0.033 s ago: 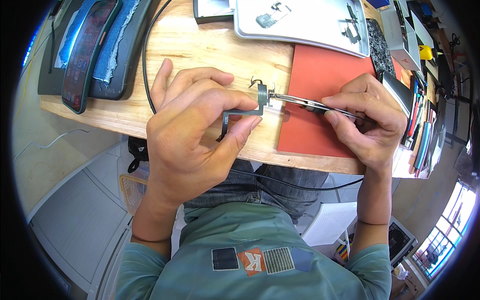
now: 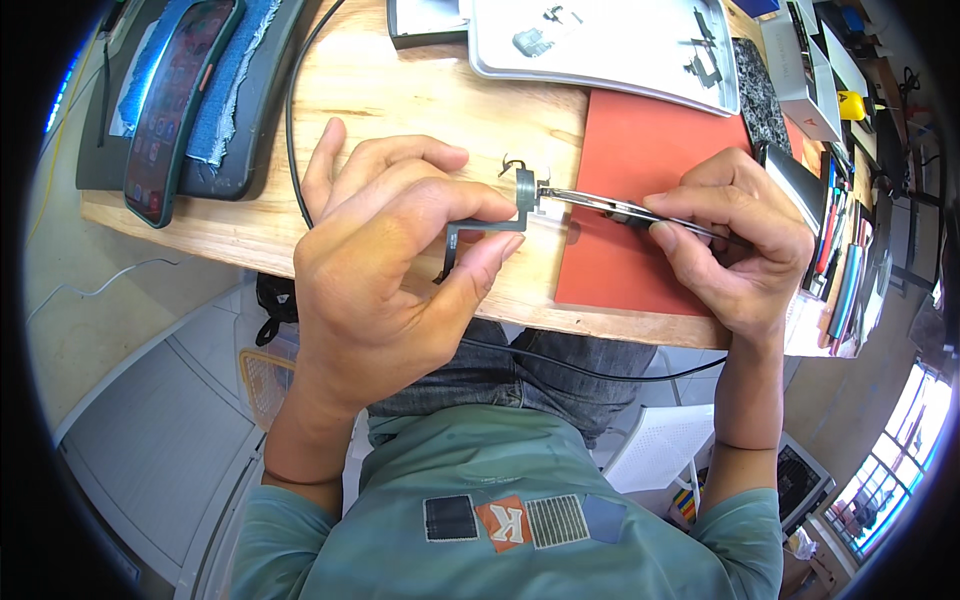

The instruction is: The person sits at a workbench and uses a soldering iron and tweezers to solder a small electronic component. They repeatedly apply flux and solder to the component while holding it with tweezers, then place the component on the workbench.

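Observation:
Between thumb and index finger, my left hand [image 2: 385,265] pinches a thin dark flex cable [image 2: 525,200], bent in steps, with small curled tails at its top. My left hand's other fingers are raised and curved. From the right, my right hand [image 2: 745,235] grips a pair of metal tweezers [image 2: 590,201] between thumb and fingers. The tweezer tips meet the right side of the flex cable, at a small metal piece; whether they are clamped on it is too small to tell. Both hands are above the front part of the wooden table [image 2: 400,95].
A red mat [image 2: 625,265] lies under the tweezers. Behind it stands a white tray [image 2: 600,78] with small parts. At left, a phone [image 2: 180,115] rests on denim and a dark case. A black cable [image 2: 291,130] crosses the table. Pens and tools [image 2: 845,290] line the right edge.

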`<state>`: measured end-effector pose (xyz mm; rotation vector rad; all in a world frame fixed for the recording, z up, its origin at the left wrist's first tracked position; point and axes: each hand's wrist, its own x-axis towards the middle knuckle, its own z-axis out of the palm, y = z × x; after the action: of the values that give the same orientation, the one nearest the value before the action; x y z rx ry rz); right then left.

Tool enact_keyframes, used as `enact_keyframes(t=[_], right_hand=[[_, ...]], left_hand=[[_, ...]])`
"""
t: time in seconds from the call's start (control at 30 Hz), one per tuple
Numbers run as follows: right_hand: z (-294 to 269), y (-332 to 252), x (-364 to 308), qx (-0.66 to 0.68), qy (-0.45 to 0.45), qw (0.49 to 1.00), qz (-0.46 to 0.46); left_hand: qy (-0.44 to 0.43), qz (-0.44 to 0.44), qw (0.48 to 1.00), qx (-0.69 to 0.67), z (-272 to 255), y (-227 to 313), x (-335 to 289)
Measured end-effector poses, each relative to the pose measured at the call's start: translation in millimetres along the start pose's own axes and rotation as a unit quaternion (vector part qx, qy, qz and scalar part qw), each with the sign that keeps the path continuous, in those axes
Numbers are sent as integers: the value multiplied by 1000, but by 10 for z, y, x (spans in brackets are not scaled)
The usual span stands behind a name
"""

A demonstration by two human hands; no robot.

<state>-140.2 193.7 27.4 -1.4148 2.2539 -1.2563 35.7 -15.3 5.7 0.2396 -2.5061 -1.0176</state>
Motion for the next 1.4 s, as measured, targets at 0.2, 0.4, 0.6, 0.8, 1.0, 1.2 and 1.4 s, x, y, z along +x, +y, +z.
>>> enact_keyframes(t=[0.2, 0.4, 0.6, 0.8, 1.0, 1.2, 1.4], right_hand=[[-3, -15, 20, -14, -2, 1000, 5], [11, 1, 17, -1, 0, 1000, 4], [5, -6, 21, 6, 2, 1000, 5], [-1, 4, 21, 1, -2, 1000, -1], [1, 35, 14, 8, 7, 1000, -8], [-5, 37, 16, 12, 12, 1000, -12], [-17, 45, -26, 33, 30, 998, -38]], left_hand=[[2, -3, 1000, 2, -9, 0, 16], [-1, -2, 1000, 2, -3, -22, 9], [1, 0, 1000, -1, -12, -8, 17], [5, 3, 1000, 0, -1, -14, 12], [2, 1, 1000, -1, -5, -15, 9], [1, -3, 1000, 0, -12, -7, 11], [12, 10, 1000, -7, -5, -33, -4]])
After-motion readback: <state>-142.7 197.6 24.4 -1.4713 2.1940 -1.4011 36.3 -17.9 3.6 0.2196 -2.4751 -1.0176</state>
